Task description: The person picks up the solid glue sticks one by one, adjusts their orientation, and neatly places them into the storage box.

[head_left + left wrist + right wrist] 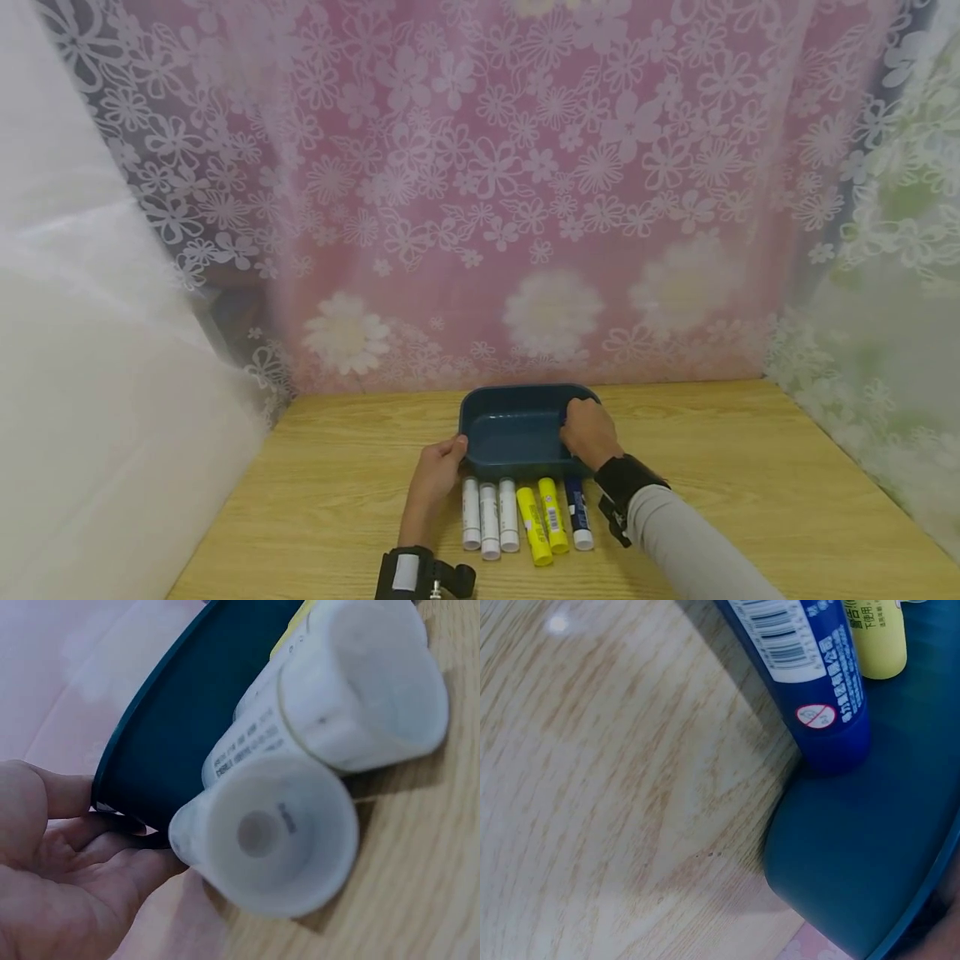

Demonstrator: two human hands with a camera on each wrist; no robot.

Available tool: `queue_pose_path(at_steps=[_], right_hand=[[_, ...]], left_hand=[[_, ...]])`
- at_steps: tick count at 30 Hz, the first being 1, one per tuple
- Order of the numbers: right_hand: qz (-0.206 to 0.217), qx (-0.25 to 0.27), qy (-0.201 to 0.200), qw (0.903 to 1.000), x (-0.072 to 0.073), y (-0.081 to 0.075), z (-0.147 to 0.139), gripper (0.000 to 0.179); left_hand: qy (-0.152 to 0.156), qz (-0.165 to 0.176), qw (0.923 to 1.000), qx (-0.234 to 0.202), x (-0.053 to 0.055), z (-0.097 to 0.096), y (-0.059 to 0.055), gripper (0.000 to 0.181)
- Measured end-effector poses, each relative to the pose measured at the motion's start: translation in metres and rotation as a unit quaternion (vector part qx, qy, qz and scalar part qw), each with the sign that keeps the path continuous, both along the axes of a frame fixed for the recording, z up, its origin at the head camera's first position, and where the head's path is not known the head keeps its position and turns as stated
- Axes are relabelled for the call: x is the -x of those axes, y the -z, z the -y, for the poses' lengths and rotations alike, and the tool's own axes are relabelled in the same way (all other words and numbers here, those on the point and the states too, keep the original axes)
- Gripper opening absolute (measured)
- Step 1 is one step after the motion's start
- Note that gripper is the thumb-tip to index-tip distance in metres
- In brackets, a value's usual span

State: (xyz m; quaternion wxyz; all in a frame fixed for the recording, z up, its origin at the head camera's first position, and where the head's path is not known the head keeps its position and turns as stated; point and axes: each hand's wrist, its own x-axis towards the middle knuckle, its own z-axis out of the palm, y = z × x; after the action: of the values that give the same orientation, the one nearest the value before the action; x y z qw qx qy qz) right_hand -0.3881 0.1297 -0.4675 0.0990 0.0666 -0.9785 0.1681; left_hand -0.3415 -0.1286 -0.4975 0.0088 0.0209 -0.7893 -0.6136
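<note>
A dark teal plastic tray (517, 458) stands on the wooden table. My left hand (437, 471) grips its left end, with the thumb at the rim and the fingers underneath in the left wrist view. My right hand (590, 432) reaches over the right end into the tray, fingers curled. A sliver of something dark blue (564, 414) shows at those fingers; I cannot tell what it is. In front of the tray lie three white glue sticks (489, 521), two yellow ones (553, 517) and a dark blue one (577, 510) with a white end.
The glue sticks lie side by side, their far ends close to the tray's front wall (855, 840). A pink flowered curtain (525, 250) hangs behind the table (690, 467). White sheeting (112, 375) rises on the left and a pale flowered sheet (885, 375) on the right.
</note>
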Motion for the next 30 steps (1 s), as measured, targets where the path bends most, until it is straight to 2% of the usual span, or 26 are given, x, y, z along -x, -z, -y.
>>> queue_pose_path(at_steps=[6,11,20,30], right_hand=[[-0.009,0.005,-0.009,0.9999,-0.003,0.001,0.001,0.029],[0.001,0.014,-0.009,0.9999,-0.002,0.000,0.001,0.028],[0.017,0.009,-0.005,0.9998,0.000,-0.002,-0.001,0.030],[0.024,0.003,-0.007,0.9997,-0.005,-0.007,-0.004,0.031]], left_hand=[[0.046,0.020,0.9985,-0.022,-0.002,0.005,-0.006,0.049],[0.077,0.026,0.9962,-0.033,-0.002,0.010,-0.009,0.050],[0.085,0.027,0.9954,-0.037,0.003,0.010,-0.008,0.049],[0.081,0.022,0.9962,-0.026,0.004,0.007,-0.009,0.049]])
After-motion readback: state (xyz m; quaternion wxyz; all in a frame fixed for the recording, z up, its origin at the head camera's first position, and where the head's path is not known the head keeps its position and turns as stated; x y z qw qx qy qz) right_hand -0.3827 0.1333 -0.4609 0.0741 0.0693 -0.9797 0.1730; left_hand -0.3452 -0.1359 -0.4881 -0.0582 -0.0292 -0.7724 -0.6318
